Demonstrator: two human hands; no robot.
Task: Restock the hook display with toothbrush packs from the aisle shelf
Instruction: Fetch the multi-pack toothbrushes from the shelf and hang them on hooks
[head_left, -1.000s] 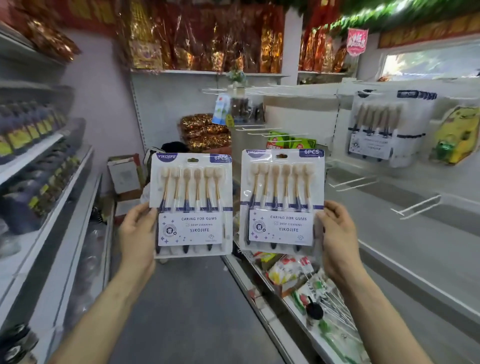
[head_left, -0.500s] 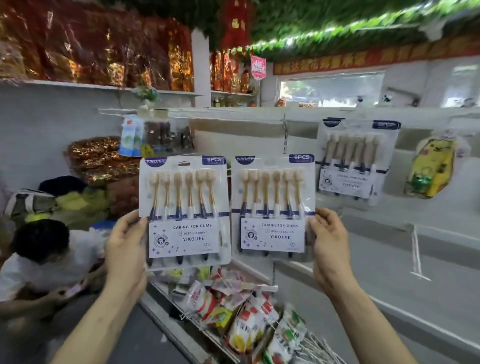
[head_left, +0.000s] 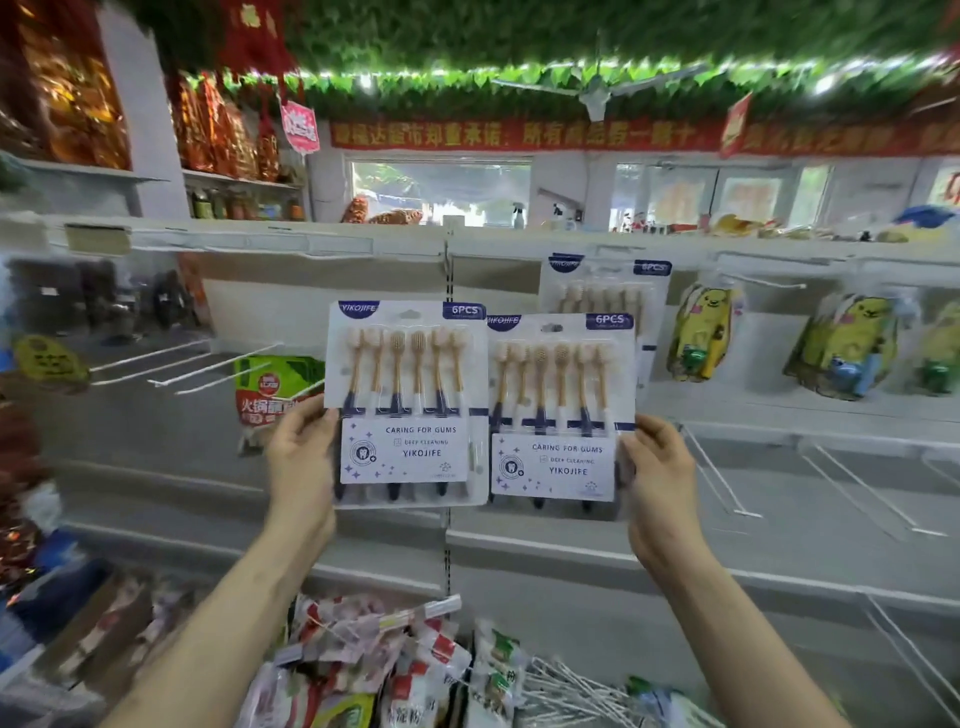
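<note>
I hold two white blister packs of six tan toothbrushes upright in front of the hook display. My left hand (head_left: 304, 457) grips the left pack (head_left: 408, 402) by its lower left edge. The right pack (head_left: 563, 410) sits slightly lower, and my right hand (head_left: 657, 467) grips its lower right edge. Their inner edges overlap a little. Behind the right pack, a stack of the same toothbrush packs (head_left: 605, 288) hangs on the white display panel (head_left: 363, 291). Bare white hooks (head_left: 192, 358) stick out to the left.
Yellow cartoon-print packs (head_left: 698, 332) hang to the right. A red and green snack bag (head_left: 270, 389) hangs left of my left hand. More bare hooks (head_left: 857, 483) jut out at lower right. Loose snack packets (head_left: 395, 660) and wire hooks fill a bin below.
My view has swung right and squared up to the display. The hanging packs now sit directly behind the right pack. Both hands have kept their grip and raised the packs slightly.
</note>
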